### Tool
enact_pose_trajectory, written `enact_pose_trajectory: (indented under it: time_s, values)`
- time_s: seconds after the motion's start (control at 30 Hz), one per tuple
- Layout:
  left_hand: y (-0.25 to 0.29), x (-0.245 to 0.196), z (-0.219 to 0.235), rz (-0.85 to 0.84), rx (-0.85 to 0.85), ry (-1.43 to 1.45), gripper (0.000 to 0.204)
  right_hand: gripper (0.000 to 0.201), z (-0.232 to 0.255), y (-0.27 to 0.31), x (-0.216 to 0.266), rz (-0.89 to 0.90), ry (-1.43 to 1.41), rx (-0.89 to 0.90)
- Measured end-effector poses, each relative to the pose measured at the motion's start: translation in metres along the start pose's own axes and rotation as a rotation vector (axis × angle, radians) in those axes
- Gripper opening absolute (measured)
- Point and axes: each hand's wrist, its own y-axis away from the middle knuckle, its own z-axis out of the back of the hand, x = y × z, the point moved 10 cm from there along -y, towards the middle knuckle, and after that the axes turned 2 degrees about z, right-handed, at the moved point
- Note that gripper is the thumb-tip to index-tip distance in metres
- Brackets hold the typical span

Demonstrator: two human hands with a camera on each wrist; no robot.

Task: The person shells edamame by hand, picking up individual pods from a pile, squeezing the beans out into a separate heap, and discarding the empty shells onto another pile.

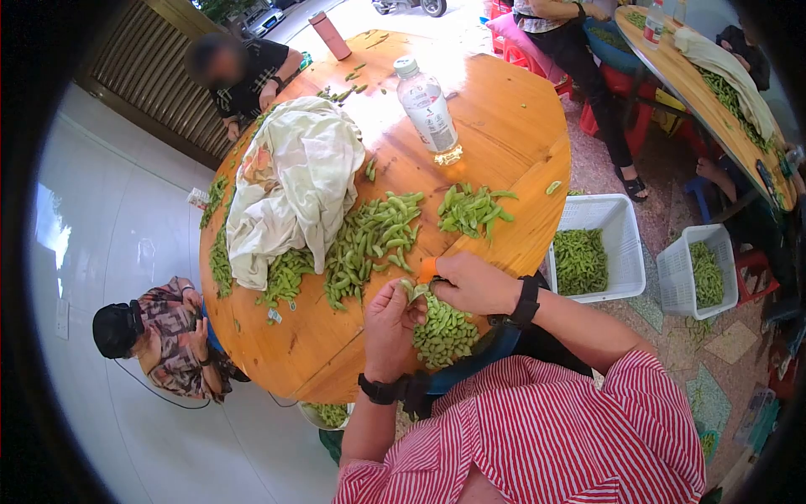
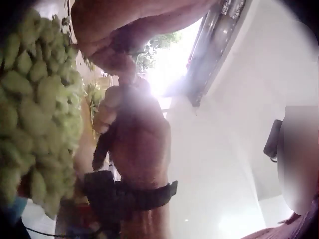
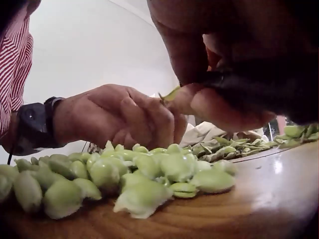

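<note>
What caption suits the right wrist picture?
Left hand and right hand close together at a green pod, near a bean pile.

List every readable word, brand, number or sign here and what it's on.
No text can be read with certainty.
Large clear bottle on the round table: printed label, too small to read.
Bottle on the far table: red label, too small.
Small white packet: marks too small.
Wrist views: nothing legible.
</note>
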Motion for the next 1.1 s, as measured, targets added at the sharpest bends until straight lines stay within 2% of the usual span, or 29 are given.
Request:
enact_pose_trajectory:
  time_s: [0.03, 0.1, 0.2, 0.27, 0.33, 0.4, 0.43, 0.5, 0.57, 0.63, 0.67, 0.73, 0.8, 0.83, 0.9, 0.93, 1.0, 1.03, 1.1]
  values:
    - [-0.002, 0.001, 0.001, 0.0, 0.001, 0.0, 0.02, 0.013, -0.001, 0.001, -0.004, -0.036, 0.033, 0.026]
    - [-0.003, 0.002, 0.018, -0.029, -0.13, 0.173, 0.019, 0.013, 0.003, 0.002, -0.007, -0.072, 0.064, 0.055]
    - [-0.005, -0.009, 0.034, -0.078, -0.177, 0.129, 0.018, 0.015, 0.026, -0.002, -0.012, -0.154, 0.231, 0.029]
    - [-0.005, -0.014, 0.031, -0.065, -0.164, 0.074, 0.017, 0.022, 0.059, -0.008, -0.009, -0.124, 0.324, -0.162]
    - [-0.002, -0.018, 0.025, -0.054, -0.149, 0.017, 0.016, 0.023, 0.074, -0.012, -0.012, -0.151, 0.406, -0.19]
    - [-0.002, -0.008, 0.011, 0.048, -0.048, 0.039, 0.013, 0.022, 0.087, -0.014, -0.009, -0.172, 0.586, -0.222]
    - [-0.003, -0.007, 0.009, 0.047, -0.045, 0.039, 0.013, 0.022, 0.091, -0.013, -0.01, -0.181, 0.641, -0.256]
    - [-0.004, 0.005, 0.004, 0.123, 0.005, 0.086, 0.012, 0.021, 0.089, -0.013, -0.012, -0.199, 0.627, -0.254]
    - [-0.006, 0.008, 0.004, 0.13, 0.02, 0.096, 0.013, 0.022, 0.083, -0.012, -0.011, -0.218, 0.61, -0.25]
    - [-0.007, 0.011, 0.001, 0.138, 0.032, 0.107, 0.013, 0.023, 0.059, -0.011, -0.004, -0.147, 0.3, -0.155]
    - [-0.007, 0.013, -0.003, 0.147, 0.04, 0.131, 0.014, 0.023, 0.053, -0.01, 0.0, -0.149, 0.299, -0.154]
    - [-0.008, 0.016, -0.006, 0.159, 0.051, 0.152, 0.015, 0.031, 0.026, -0.007, 0.003, -0.167, -0.004, -0.006]
    - [-0.008, 0.014, -0.007, 0.121, 0.062, 0.157, 0.015, 0.034, 0.019, -0.004, -0.01, -0.216, -0.011, -0.019]
    - [-0.007, 0.014, -0.008, 0.121, 0.06, 0.158, 0.015, 0.028, 0.016, -0.003, -0.012, -0.208, -0.008, -0.01]
    - [-0.005, 0.005, -0.001, 0.043, -0.041, -0.148, 0.015, 0.026, 0.011, -0.003, -0.015, -0.198, -0.005, 0.0]
    - [-0.003, 0.004, -0.005, 0.043, -0.041, -0.147, 0.015, 0.025, 0.01, -0.003, -0.015, -0.181, 0.051, -0.006]
    - [0.003, -0.012, -0.009, -0.087, -0.121, -0.368, 0.021, 0.024, 0.008, -0.003, -0.012, -0.165, 0.109, -0.012]
    - [0.003, -0.011, -0.011, -0.088, -0.122, -0.366, 0.021, 0.024, 0.007, -0.004, -0.01, -0.163, 0.158, -0.016]
    - [0.007, -0.022, -0.016, -0.2, -0.139, -0.515, 0.02, 0.024, 0.006, -0.006, -0.004, -0.158, 0.207, -0.02]
